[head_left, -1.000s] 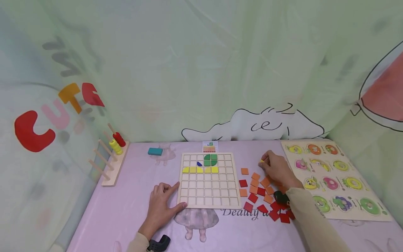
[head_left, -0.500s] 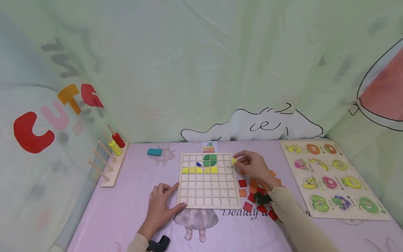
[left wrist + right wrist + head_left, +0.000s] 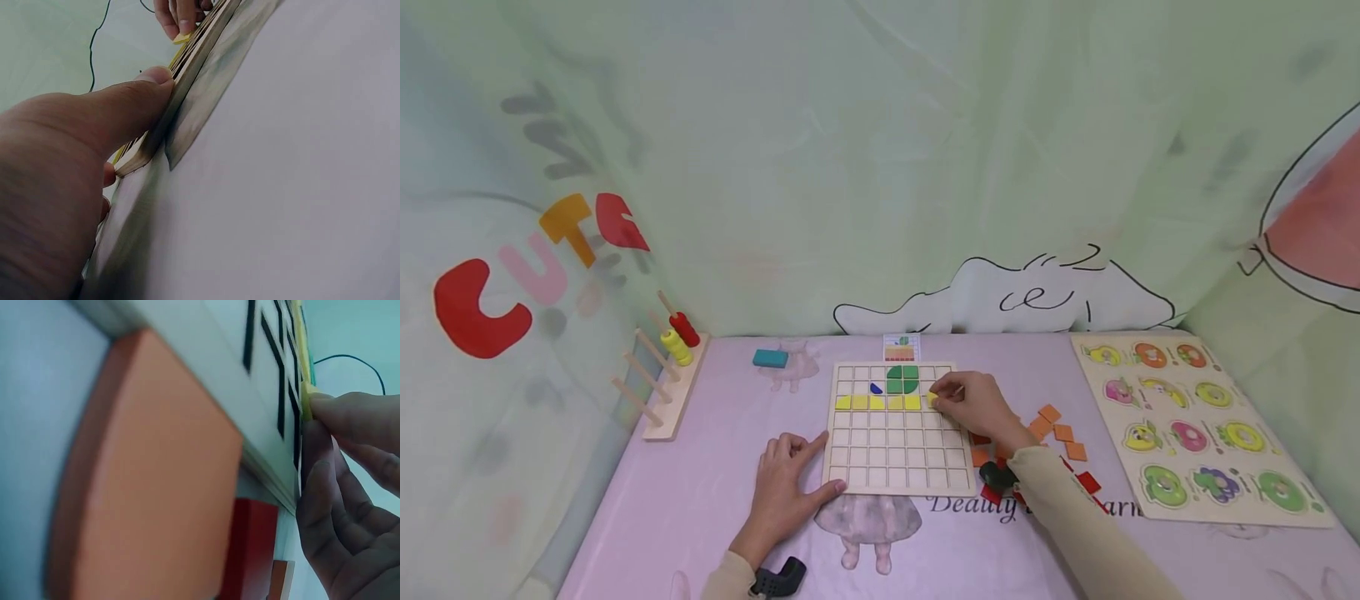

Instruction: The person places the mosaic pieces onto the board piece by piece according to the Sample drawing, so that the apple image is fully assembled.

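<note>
Head view: the right hand (image 3: 973,406) pinches a yellow tile (image 3: 932,399) in its fingertips, its grip curled round the piece, and holds it over the grid board (image 3: 895,450) at the right end of the yellow row (image 3: 876,403). Whether the tile already touches the board cannot be told here. The left hand (image 3: 786,483) lies flat on the bench (image 3: 685,500), fingers relaxed, thumb and forefinger against the board's near left corner. Green pieces (image 3: 902,380) and a blue piece (image 3: 876,388) sit in cells above the yellow row. Orange tiles (image 3: 1060,429) and red tiles (image 3: 1086,482) lie loose to the right of the board, a fruit puzzle (image 3: 1195,425) beyond them. A peg rack (image 3: 662,375) and a teal block (image 3: 770,358) stand at the far left.

Left wrist view: the left thumb (image 3: 125,106) presses the board's edge (image 3: 181,81); far off, the other hand's fingertips hold the yellow tile (image 3: 182,38).

Right wrist view: the fingers (image 3: 356,419) pinch the yellow tile (image 3: 307,400) against the board's top (image 3: 262,375). An orange tile (image 3: 144,481) and a red one (image 3: 250,550) lie close by.
</note>
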Available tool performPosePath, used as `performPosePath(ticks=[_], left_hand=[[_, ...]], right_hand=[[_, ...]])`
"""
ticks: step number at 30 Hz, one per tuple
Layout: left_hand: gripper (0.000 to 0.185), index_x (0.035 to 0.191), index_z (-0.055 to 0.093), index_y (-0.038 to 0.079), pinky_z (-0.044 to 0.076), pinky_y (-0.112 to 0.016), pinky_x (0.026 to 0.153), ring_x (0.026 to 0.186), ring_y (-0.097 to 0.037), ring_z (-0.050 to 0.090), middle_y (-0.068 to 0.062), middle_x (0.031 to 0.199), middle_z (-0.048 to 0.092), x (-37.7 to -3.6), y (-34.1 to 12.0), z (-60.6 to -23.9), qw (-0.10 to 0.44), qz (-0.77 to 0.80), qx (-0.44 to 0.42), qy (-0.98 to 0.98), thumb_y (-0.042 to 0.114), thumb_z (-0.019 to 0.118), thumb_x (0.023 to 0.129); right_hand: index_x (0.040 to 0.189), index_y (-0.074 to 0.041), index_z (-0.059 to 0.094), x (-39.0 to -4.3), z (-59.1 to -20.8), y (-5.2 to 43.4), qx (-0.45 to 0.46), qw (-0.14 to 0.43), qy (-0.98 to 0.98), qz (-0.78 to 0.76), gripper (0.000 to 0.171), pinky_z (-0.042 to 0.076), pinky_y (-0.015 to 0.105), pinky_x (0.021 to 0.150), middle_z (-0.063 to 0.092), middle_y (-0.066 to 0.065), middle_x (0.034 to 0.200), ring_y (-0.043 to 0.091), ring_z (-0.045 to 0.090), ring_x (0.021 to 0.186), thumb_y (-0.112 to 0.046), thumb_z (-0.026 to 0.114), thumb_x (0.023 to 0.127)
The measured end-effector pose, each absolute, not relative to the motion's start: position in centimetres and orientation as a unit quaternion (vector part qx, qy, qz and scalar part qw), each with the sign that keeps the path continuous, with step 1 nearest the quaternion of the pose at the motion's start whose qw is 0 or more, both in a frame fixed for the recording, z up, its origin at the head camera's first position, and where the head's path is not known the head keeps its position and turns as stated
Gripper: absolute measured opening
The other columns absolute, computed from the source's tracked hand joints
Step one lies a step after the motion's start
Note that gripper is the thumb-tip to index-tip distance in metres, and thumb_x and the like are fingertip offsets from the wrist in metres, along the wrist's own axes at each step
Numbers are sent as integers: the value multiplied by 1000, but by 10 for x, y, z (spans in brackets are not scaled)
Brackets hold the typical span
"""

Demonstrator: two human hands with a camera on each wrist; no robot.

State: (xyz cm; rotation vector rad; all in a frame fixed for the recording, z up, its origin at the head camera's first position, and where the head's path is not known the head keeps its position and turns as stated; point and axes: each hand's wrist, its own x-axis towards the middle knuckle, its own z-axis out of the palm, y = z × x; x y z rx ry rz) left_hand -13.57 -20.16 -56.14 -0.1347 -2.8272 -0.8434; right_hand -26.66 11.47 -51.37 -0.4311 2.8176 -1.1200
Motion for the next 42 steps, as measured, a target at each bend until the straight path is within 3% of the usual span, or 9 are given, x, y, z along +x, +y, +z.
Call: performPosePath(ticks=[14,25,33,38,42], left_hand=[[78,146,67,20,35,-37,85,98,-14,38,-1,111,51,-137,-202,-563,96,-281,-45,-954,55,88,79],[78,145,67,20,35,-37,85,97,-13,38,0,110,51,-136,-201,-561,95,-283,-47,-953,56,88,79],[78,145,67,20,36,-37,86,97,-13,39,0,110,51,-136,-203,-563,106,-285,-55,-951,54,89,79],[78,145,67,20,36,-38,87,98,-13,39,0,110,51,-136,-204,-563,104,-286,-53,-951,55,89,79],[78,146,67,20,36,-38,87,98,-13,39,0,110,51,-136,-203,-563,102,-289,-55,-950,54,88,79]], right_hand=[[102,-7,80,-266,-509,111,-141,56,922,-356,13,52,31,74,74,2,87,14,62,77,-16,81,93],[126,-7,74,-261,-491,164,-75,85,928,-354,36,56,31,80,72,10,108,25,63,97,-25,79,96],[132,-5,69,-248,-487,208,-72,139,939,-306,45,60,46,91,69,17,123,33,62,111,-23,83,92],[124,-9,71,-243,-498,215,-66,152,930,-328,36,61,32,78,71,10,113,26,64,103,-20,83,93],[114,-6,70,-242,-499,216,-74,138,933,-324,29,59,32,76,69,7,100,22,62,91,-17,84,91]])
